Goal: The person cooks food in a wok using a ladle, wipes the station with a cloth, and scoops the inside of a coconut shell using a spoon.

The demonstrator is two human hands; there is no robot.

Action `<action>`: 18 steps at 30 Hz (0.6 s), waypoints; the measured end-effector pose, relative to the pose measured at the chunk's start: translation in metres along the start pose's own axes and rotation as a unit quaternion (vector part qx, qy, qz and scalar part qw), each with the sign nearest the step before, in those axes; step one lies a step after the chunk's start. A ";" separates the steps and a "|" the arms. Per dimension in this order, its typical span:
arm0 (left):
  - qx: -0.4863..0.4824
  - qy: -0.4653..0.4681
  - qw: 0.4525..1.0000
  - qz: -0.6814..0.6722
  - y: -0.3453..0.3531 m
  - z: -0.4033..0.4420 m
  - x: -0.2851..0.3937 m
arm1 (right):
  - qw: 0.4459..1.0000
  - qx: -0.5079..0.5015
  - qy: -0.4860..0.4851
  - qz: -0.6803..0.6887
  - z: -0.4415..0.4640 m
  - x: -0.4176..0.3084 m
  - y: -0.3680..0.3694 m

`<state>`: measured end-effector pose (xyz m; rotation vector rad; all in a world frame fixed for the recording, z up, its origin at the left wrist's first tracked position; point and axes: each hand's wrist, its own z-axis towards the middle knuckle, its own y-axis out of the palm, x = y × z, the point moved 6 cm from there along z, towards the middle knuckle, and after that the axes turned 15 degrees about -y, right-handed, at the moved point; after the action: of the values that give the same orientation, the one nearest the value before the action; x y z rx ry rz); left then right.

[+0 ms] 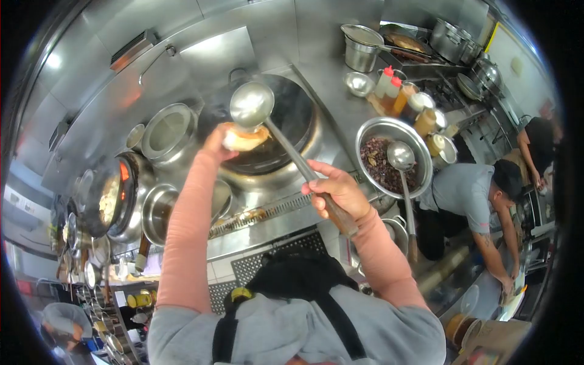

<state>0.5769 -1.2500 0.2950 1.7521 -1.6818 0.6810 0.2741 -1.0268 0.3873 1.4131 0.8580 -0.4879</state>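
My right hand [334,190] is wrapped round the wooden handle of a ladle [291,146]. The metal bowl of the ladle is raised over a large dark wok [302,109] on the range. Close beneath that bowl, my left hand [216,143] grips a folded white and orange-brown cloth [246,140] at the wok's left side. Whether the cloth touches the ladle or the wok rim, I cannot tell. The fingers of my left hand are partly hidden behind the cloth.
To the right stands a steel bowl [363,135] of dark beans or similar pieces, with a second ladle [401,159] in it. Squeeze bottles [392,90] are behind it. A flame burns beside another wok [97,210] at left. A co-worker [465,191] bends over a counter at right.
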 end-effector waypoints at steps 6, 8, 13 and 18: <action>-0.041 -0.043 0.998 -0.025 0.009 -0.005 -0.003 | 0.992 -0.028 -0.017 -0.123 -0.002 0.003 0.010; -0.057 -0.087 0.995 -0.008 0.003 0.004 -0.004 | 0.982 -0.045 -0.045 -0.180 -0.003 0.004 0.009; 0.045 -0.009 0.998 0.047 -0.002 -0.011 0.016 | 0.914 -0.064 -0.107 -0.386 -0.002 0.018 -0.016; 0.135 0.031 0.983 0.118 -0.022 0.006 0.042 | 0.860 -0.070 -0.153 -0.482 0.005 0.036 -0.036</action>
<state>0.6007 -1.2826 0.3196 1.7017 -1.8393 1.1038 0.2708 -1.0292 0.3363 0.6464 1.2759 -1.3382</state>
